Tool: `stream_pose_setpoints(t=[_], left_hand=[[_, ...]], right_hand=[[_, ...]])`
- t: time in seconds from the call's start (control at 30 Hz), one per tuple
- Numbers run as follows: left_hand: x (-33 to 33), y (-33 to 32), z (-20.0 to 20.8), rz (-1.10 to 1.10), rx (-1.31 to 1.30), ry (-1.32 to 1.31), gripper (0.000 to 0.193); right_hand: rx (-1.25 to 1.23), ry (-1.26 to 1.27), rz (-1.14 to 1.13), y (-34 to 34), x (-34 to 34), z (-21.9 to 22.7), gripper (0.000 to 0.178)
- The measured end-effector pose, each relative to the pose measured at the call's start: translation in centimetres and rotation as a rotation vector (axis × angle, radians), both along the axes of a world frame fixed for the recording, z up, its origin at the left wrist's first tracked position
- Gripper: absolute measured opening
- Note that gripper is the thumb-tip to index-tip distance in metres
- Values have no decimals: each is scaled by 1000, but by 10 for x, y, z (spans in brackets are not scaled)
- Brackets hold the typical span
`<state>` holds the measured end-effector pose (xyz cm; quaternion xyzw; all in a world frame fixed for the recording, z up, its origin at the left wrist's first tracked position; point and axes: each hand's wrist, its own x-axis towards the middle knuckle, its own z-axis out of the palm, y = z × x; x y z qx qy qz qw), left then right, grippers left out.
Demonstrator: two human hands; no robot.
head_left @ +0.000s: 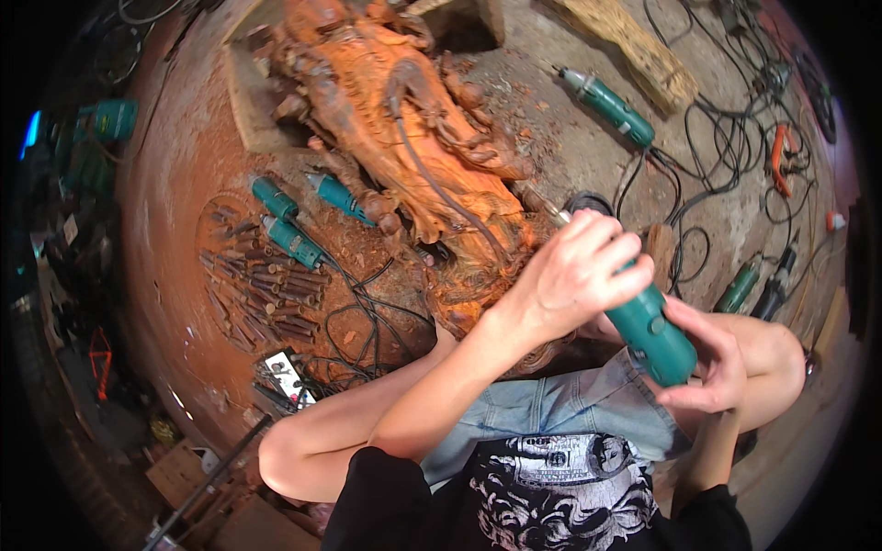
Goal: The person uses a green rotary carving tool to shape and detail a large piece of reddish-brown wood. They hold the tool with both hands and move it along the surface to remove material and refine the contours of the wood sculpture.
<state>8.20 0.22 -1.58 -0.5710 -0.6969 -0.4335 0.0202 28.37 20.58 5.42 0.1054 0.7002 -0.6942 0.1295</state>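
Observation:
A green die grinder is held in both my hands over my lap, tilted, with its thin metal bit pointing up and left. My left hand wraps round its front end near the collet. My right hand grips the rear of the body from the right side, fingers and thumb on either side. Just beyond the bit lies a large carved wooden sculpture, orange-brown, with deep folds and small figures. The bit's tip looks close to the sculpture's lower right side; whether they touch I cannot tell.
Several carving chisels lie in a fan at left beside more teal grinders. A white power strip sits near my left knee. Another green grinder, a wooden beam and tangled black cables are at right.

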Motion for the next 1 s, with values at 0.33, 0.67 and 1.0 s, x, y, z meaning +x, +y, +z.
stream_pose_setpoints(t=[0.33,0.67,1.0], left_hand=[[32,-8,16,48,156,12,23],[53,-3,8,29,20,278,22],[-60,-76,62,801,200,-54,52]], right_hand=[[-407,322,154,16,19,-34,114],[-100,-303,-228,-57,5,-2,64],[-157,-85,-604,-35,7,-2,48]])
